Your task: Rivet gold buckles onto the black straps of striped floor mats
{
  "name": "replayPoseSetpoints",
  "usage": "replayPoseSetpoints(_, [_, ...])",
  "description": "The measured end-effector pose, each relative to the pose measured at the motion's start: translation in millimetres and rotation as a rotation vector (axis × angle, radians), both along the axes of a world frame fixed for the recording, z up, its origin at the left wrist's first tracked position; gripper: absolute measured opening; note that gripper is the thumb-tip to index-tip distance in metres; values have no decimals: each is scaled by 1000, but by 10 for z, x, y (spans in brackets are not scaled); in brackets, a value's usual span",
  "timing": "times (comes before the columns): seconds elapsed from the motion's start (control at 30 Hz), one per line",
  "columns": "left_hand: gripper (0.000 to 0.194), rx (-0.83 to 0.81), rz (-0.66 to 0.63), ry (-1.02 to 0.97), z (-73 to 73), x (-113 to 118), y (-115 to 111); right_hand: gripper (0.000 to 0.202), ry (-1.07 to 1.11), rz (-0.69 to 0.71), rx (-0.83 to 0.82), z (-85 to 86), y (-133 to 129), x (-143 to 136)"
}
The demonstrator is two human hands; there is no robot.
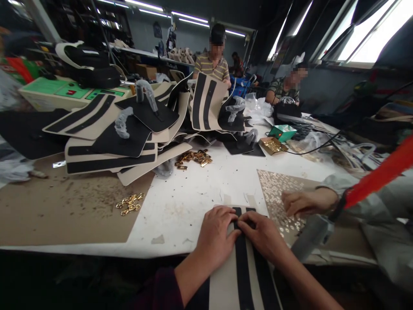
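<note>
A beige panel with black stripes [222,286] lies at the table's front edge, its near part reaching toward my body. My left hand [214,237] rests on the panel's far end, fingers curled and the thumb pressing by a black stripe. Across from it, my right hand [263,234] is closed in a pinch at the same stripe, its fingertips nearly meeting the left ones. Whatever small piece lies between the fingertips is hidden. Two pale tabs [250,199] show beyond the panel's far edge.
Gold clasps [130,204] lie on a brown board at left, gold plates [201,157] farther back. Striped panels [109,159] are heaped behind. At right, a co-worker's hand [305,202] hovers over a board of small metal pieces, beside a grey-and-red tool [312,237].
</note>
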State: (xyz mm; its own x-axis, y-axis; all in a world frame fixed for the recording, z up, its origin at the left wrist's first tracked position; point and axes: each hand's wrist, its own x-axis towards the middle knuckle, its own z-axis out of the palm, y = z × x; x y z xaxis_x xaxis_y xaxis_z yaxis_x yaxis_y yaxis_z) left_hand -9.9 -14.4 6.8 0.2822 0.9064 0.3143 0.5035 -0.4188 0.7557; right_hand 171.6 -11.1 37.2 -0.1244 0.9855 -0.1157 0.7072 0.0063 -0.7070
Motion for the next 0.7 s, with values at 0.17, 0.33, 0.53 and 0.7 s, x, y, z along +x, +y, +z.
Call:
replayPoseSetpoints(0.17, [30,-6,-7,4,14,-6,0,19,-31,-16,-52,35,69,-18])
replayPoseSetpoints(0.33, [34,-13,-4,11,-4,-17,-3,18,-27,10,-103,88,119,-16])
replayPoseSetpoints(0.53, [33,-14,-5,9,-12,-14,-4,25,-95,70,-109,154,150,-19])
replayPoseSetpoints(0.7, [34,-5,-6,16,-11,-9,1,22,-109,79,-103,116,196,1])
